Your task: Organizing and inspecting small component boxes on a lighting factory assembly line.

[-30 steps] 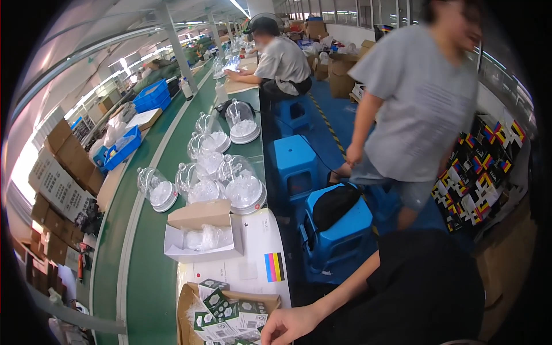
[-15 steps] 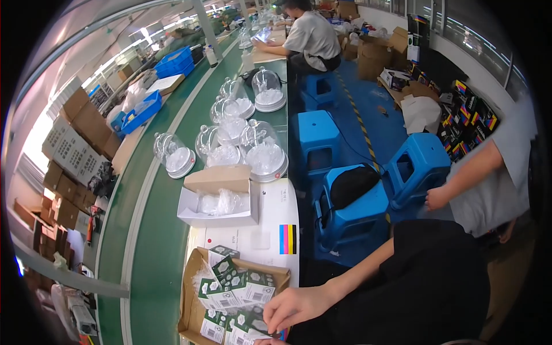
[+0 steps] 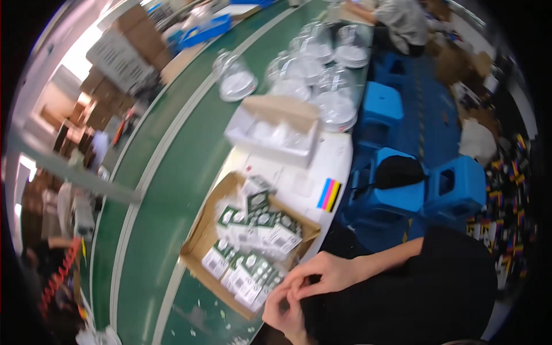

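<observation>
Small green and white card packs [image 3: 279, 237] lie in an open brown cardboard tray [image 3: 201, 229] on the green table [image 3: 167, 215]. Just beside it, the right hand [image 3: 330, 272] and left hand [image 3: 283, 311] meet, fingers curled, tips pinched close, but I cannot tell if they hold anything. Past the tray sit an open white cardboard box [image 3: 269, 152] and clear domes on round white bases [image 3: 237, 86]

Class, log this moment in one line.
left hand: fingertips meet right hand | held: cannot tell | nearest: open carton, green-white boxes inside | beyond: white box, clear domes
</observation>
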Action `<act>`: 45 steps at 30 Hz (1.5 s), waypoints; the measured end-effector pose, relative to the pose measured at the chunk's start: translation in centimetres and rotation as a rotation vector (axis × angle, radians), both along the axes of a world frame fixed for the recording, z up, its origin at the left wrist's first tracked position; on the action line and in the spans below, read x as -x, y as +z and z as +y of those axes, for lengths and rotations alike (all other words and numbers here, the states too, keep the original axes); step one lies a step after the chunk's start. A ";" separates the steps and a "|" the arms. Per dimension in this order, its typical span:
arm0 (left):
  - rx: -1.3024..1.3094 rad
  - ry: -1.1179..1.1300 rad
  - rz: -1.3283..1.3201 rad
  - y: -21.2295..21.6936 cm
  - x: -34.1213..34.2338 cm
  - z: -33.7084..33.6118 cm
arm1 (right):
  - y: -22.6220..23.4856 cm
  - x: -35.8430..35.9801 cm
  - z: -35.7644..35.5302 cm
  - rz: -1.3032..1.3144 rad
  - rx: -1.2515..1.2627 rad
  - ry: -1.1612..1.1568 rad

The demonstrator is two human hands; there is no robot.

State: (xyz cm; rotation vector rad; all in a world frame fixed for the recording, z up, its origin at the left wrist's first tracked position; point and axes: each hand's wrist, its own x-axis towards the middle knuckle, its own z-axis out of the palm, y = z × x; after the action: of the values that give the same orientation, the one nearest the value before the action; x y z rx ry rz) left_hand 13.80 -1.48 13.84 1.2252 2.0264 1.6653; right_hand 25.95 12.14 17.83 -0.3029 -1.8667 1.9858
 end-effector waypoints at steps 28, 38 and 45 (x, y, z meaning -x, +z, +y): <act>-0.337 0.135 -0.479 1.5 -1.5 1.7 | -1.6 1.2 -0.8 -0.008 0.413 -0.043; -0.290 0.022 -0.558 1.6 -1.5 1.6 | -1.7 1.2 -0.8 0.041 0.511 -0.048; -0.226 0.017 -0.617 1.3 -1.3 1.0 | -1.5 1.2 -0.7 0.013 0.474 -0.058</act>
State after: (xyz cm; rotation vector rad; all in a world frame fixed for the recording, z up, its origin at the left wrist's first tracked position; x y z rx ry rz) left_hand 15.07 -0.51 15.15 0.6243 1.5057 2.0042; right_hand 24.78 11.44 16.30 -0.4674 -1.3393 2.3621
